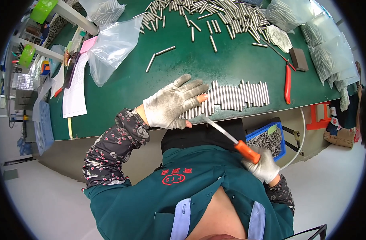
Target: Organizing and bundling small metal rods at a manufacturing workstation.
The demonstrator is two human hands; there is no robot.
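Along the near edge of the green table lies a row of steel pins (231,97), side by side with uneven ends. My left hand (170,103), in a worn whitish glove with some bare fingertips, rests flat over the row's left end, fingers stretched out. In my gloved right hand (265,167), below the table edge, is what looks like a file (247,152) with an orange handle and a narrow metal blade. Its tip reaches the near ends of the pins beside my left hand. The fingers of my right hand are wrapped round the handle.
A large heap of loose pins (231,16) covers the far side. Red-handled pliers (287,84) and a dark block (299,60) lie right. Filled plastic bags (325,48) line the right edge; a clear bag (113,50) and papers (76,90) lie left. Below stands a blue bin (282,146).
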